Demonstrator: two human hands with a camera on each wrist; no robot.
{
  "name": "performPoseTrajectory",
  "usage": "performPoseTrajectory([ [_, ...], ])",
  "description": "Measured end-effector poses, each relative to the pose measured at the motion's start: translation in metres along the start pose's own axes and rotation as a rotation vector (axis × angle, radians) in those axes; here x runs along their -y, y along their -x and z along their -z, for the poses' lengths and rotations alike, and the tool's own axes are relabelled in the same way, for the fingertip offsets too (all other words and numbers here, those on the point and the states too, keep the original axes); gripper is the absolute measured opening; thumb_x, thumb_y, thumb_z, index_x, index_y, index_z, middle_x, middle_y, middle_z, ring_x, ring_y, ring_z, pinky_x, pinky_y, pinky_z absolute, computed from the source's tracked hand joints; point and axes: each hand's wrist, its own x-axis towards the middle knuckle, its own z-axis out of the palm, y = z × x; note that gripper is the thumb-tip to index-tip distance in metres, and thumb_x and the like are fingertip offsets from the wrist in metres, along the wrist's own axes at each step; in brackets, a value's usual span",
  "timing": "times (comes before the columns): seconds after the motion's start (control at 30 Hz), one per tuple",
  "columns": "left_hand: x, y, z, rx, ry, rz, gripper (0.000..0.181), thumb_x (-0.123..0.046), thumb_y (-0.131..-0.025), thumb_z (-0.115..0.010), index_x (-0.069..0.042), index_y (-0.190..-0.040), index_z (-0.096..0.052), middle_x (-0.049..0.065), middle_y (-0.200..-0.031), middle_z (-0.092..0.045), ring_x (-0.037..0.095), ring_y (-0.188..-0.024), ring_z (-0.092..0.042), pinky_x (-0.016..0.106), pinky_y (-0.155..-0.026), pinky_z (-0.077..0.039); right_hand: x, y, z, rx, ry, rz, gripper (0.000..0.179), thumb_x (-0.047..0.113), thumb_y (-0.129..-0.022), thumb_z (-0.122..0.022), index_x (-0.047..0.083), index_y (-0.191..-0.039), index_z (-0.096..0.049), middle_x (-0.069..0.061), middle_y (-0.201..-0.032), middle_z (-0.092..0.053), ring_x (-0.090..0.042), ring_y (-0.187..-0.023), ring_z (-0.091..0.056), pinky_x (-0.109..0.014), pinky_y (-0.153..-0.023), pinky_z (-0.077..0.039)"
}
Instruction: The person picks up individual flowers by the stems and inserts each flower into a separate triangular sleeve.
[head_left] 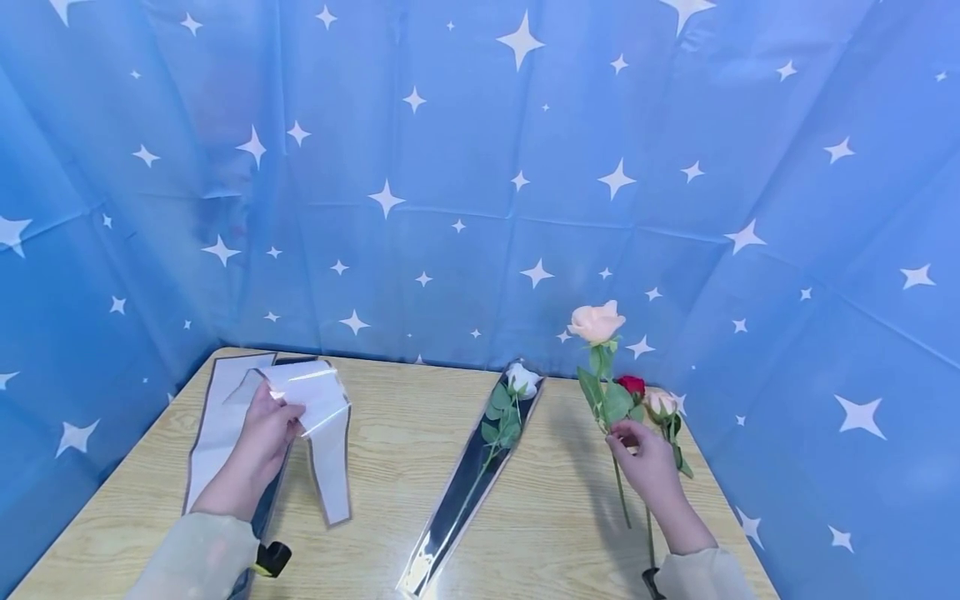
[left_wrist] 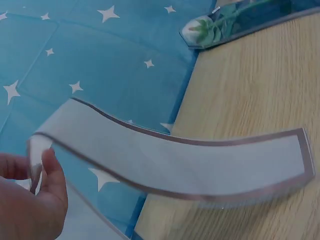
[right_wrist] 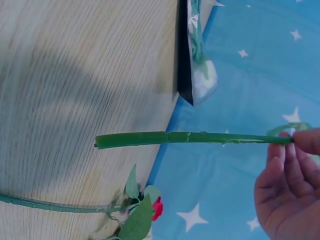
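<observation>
My left hand (head_left: 261, 437) pinches a long white flower sleeve (head_left: 330, 467) with a grey-brown border, lifted at the left of the table. In the left wrist view the sleeve (left_wrist: 220, 172) bends over from the thumb and fingers, its square end out to the right. At the right, my right hand (head_left: 651, 467) pinches the green stem of a pale peach rose (head_left: 596, 322), bloom up. The right wrist view has the bare lower stem (right_wrist: 190, 138) sticking out from the fingertips over the table. A white rose (head_left: 522, 379) lies in a clear-fronted black sleeve (head_left: 461, 487) between the hands.
More sleeves lie at the table's left, a white one (head_left: 217, 417) on top and dark beneath. A red rose (head_left: 630, 385) and a pale pink rose (head_left: 662, 404) lie near the right edge. A blue star-patterned curtain (head_left: 465, 150) rises behind the wooden table (head_left: 390, 433).
</observation>
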Motion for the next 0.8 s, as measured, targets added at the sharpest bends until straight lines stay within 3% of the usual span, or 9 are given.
performPoseTrajectory([
  [0.1, -0.004, 0.002, -0.002, 0.029, 0.132, -0.022, 0.070, 0.013, -0.091, -0.035, -0.013, -0.149, -0.007, -0.002, -0.143, -0.032, 0.010, -0.133, -0.035, 0.015, -0.097, -0.039, 0.000, 0.001, 0.000, -0.001, -0.003, 0.002, 0.018, 0.013, -0.090, -0.063, 0.002, -0.104, -0.066, -0.013, -0.096, -0.067, -0.027, -0.091, -0.062, -0.029, -0.068, -0.050],
  [0.2, -0.010, 0.005, -0.004, 0.054, 0.274, -0.016, 0.069, 0.008, -0.095, -0.036, -0.015, -0.150, -0.002, -0.009, -0.140, -0.028, 0.013, -0.140, -0.020, 0.019, -0.109, -0.028, 0.000, 0.001, -0.001, -0.005, 0.000, 0.007, 0.018, 0.013, -0.090, -0.063, 0.003, -0.104, -0.066, -0.012, -0.095, -0.067, -0.026, -0.090, -0.062, -0.027, -0.067, -0.049],
  [0.27, -0.014, 0.008, -0.004, 0.079, 0.374, -0.008, 0.067, -0.006, -0.100, -0.039, -0.020, -0.150, 0.003, -0.011, -0.138, -0.025, 0.010, -0.140, -0.018, 0.022, -0.113, -0.021, 0.000, 0.001, -0.001, -0.007, -0.001, 0.013, 0.017, 0.013, -0.090, -0.063, 0.003, -0.103, -0.066, -0.011, -0.093, -0.067, -0.025, -0.089, -0.062, -0.026, -0.065, -0.049],
  [0.4, -0.025, 0.014, -0.004, 0.137, 0.485, -0.059, 0.058, -0.039, -0.100, -0.041, -0.027, -0.146, -0.008, -0.012, -0.140, -0.031, 0.002, -0.136, -0.028, 0.024, -0.115, -0.015, -0.001, 0.001, -0.003, -0.011, -0.005, 0.015, 0.016, 0.013, -0.089, -0.063, 0.003, -0.103, -0.066, -0.011, -0.093, -0.067, -0.025, -0.088, -0.062, -0.026, -0.065, -0.049],
  [0.5, -0.033, 0.019, -0.006, 0.109, 0.456, -0.120, 0.049, -0.048, -0.097, -0.040, -0.026, -0.139, -0.026, -0.012, -0.134, -0.041, 0.000, -0.127, -0.039, 0.024, -0.113, -0.017, 0.000, 0.002, -0.003, -0.019, -0.008, 0.012, 0.016, 0.013, -0.090, -0.063, 0.004, -0.103, -0.066, -0.010, -0.093, -0.067, -0.024, -0.088, -0.062, -0.026, -0.065, -0.049],
  [0.6, -0.040, 0.023, -0.009, 0.026, 0.374, -0.132, 0.044, -0.045, -0.095, -0.047, -0.022, -0.131, -0.040, -0.011, -0.124, -0.048, 0.000, -0.116, -0.047, 0.020, -0.106, -0.029, -0.001, 0.003, -0.003, -0.030, -0.015, 0.016, 0.016, 0.013, -0.090, -0.063, 0.004, -0.103, -0.066, -0.011, -0.093, -0.067, -0.023, -0.087, -0.061, -0.025, -0.064, -0.048],
  [0.7, -0.046, 0.026, -0.015, -0.034, 0.335, -0.133, 0.036, -0.037, -0.094, -0.056, -0.017, -0.124, -0.050, -0.010, -0.117, -0.055, 0.003, -0.110, -0.051, 0.017, -0.093, -0.040, -0.001, 0.004, -0.004, -0.041, -0.024, 0.025, 0.016, 0.013, -0.090, -0.063, 0.004, -0.103, -0.066, -0.010, -0.092, -0.067, -0.022, -0.085, -0.061, -0.024, -0.064, -0.048],
  [0.8, -0.051, 0.032, -0.023, -0.048, 0.301, -0.182, 0.024, -0.020, -0.096, -0.056, -0.015, -0.119, -0.050, -0.008, -0.117, -0.056, 0.005, -0.110, -0.053, 0.016, -0.088, -0.044, -0.001, 0.004, -0.004, -0.045, -0.027, 0.023, 0.015, 0.013, -0.090, -0.063, 0.005, -0.103, -0.066, -0.010, -0.093, -0.068, -0.021, -0.086, -0.061, -0.023, -0.064, -0.048],
])
